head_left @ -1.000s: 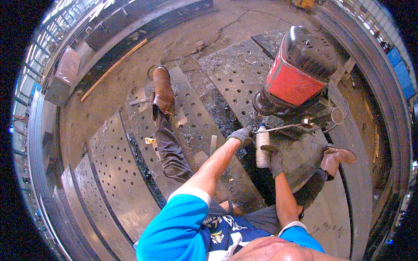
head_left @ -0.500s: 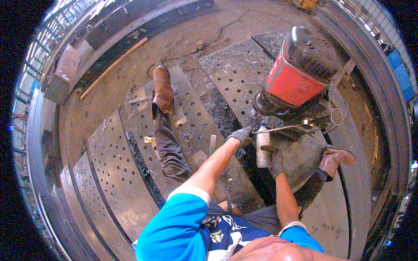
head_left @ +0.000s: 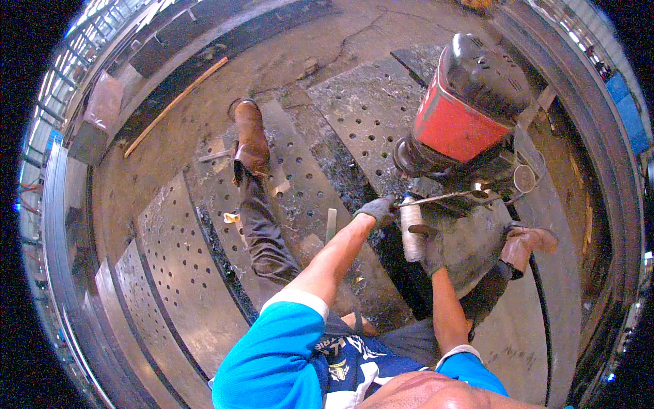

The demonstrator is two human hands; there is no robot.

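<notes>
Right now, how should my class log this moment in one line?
left hand: gripping lever; right hand: holding pale bottle; ahead: red drill; underneath: holed metal plates

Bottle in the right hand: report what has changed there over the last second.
The bottle has tilted slightly in the right hand, its top now leaning left. Nothing was taken hold of or let go: the right hand keeps the bottle, the left hand stays at the end of the lever, and the red machine stands as before.

metal fab wkshop: drilled plates point(head_left: 194, 262), swarf point(head_left: 352, 183) & a red/blk drilling m/c point(head_left: 458, 126).
</notes>
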